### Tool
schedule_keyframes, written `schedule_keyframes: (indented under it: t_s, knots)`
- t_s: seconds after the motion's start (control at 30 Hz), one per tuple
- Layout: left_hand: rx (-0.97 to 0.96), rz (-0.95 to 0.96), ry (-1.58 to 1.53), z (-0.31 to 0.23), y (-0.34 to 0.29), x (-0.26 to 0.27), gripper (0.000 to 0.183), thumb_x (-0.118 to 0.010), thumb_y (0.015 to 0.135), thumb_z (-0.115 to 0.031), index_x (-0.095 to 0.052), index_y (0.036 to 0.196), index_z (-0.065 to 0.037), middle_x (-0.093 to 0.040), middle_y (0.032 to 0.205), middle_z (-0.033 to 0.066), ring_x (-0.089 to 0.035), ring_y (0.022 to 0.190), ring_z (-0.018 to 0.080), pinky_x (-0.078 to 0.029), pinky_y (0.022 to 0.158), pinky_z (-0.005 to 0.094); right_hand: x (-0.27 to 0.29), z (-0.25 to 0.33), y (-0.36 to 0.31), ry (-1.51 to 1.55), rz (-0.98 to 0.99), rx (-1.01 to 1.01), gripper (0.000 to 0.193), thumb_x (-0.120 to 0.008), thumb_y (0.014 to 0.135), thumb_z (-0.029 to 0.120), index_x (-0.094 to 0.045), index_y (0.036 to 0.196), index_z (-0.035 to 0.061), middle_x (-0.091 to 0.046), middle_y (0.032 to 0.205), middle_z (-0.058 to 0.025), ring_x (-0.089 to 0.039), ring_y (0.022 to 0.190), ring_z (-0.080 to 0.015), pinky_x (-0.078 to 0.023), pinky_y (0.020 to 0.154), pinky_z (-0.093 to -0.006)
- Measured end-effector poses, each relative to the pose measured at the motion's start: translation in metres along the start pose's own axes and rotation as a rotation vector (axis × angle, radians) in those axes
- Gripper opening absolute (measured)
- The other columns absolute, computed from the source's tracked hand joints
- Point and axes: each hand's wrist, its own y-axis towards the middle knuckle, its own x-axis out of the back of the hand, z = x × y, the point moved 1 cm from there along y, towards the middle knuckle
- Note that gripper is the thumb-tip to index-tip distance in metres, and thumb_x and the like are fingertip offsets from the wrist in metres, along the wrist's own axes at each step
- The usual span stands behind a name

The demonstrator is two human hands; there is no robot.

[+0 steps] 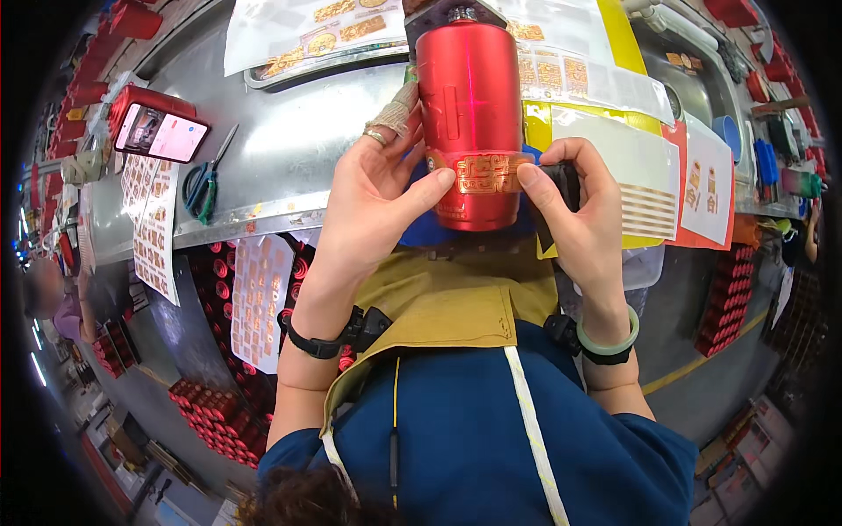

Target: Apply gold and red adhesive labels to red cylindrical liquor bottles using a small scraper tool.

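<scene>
A glossy red metal bottle point(470, 96) stands in front of me, its neck end close to a dark bracket point(452, 13) at the top. Across its lower part lies a gold-patterned decal strip point(488, 173). My left hand point(373, 188) curls around the bottle's left side, thumb pressing the strip's left end; a wrapping covers one finger, and other fingertips are hidden. At the strip's right end, the thumb of my right hand point(583, 202) touches the decal. A dark flat piece point(567, 186) is tucked in that hand's curled fingers; its kind is unclear.
On the metal bench point(272, 131) lie scissors point(202, 188), a phone point(160, 133) and decal sheets point(153, 219) hanging over the edge. White and yellow sheets point(605, 167) lie at right, beside a blue cup point(726, 131). Stacked red bottles point(219, 416) stand on the floor.
</scene>
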Motion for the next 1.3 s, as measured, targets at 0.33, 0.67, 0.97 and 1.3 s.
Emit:
schedule_keyframes:
  t_s: [0.33, 0.67, 0.97, 1.3]
  knots:
    - [-0.016, -0.015, 0.027, 0.003, -0.001, 0.002, 0.079, -0.071, 0.090, 0.007, -0.028, 0.156, 0.011, -0.041, 0.158, 0.0192, -0.041, 0.146, 0.0248, -0.031, 0.124, 0.0436, -0.002, 0.005, 0.000, -0.011, 0.000, -0.010, 0.024, -0.078, 0.095, 0.016, -0.060, 0.100, 0.0012, -0.063, 0.081, 0.0006, -0.055, 0.074, -0.0052, -0.046, 0.068, -0.0221]
    - [0.041, -0.036, 0.017, 0.008, -0.003, -0.006, 0.077, -0.072, 0.093, 0.002, -0.030, 0.158, 0.006, -0.043, 0.157, 0.0149, -0.041, 0.146, 0.0225, -0.032, 0.122, 0.0396, 0.000, 0.007, 0.001, -0.040, 0.009, -0.007, 0.023, -0.078, 0.094, 0.015, -0.061, 0.100, 0.0005, -0.063, 0.081, -0.0005, -0.056, 0.074, -0.0069, -0.047, 0.069, -0.0237]
    - [0.064, -0.047, 0.015, 0.005, -0.002, -0.007, 0.078, -0.070, 0.094, 0.003, -0.027, 0.159, 0.006, -0.042, 0.157, 0.0168, -0.042, 0.145, 0.0231, -0.032, 0.122, 0.0398, -0.001, 0.008, 0.002, -0.035, 0.009, -0.052, 0.024, -0.078, 0.092, 0.014, -0.061, 0.099, 0.0000, -0.065, 0.081, -0.0031, -0.059, 0.074, -0.0083, -0.049, 0.069, -0.0255]
    - [0.085, -0.023, 0.028, 0.004, -0.001, -0.007, 0.080, -0.069, 0.094, 0.003, -0.024, 0.160, 0.007, -0.040, 0.159, 0.0179, -0.040, 0.148, 0.0246, -0.031, 0.123, 0.0401, 0.002, 0.009, 0.002, -0.064, -0.016, -0.119, 0.030, -0.083, 0.087, 0.018, -0.062, 0.097, -0.0002, -0.065, 0.080, -0.0052, -0.060, 0.075, -0.0112, -0.051, 0.070, -0.0283]
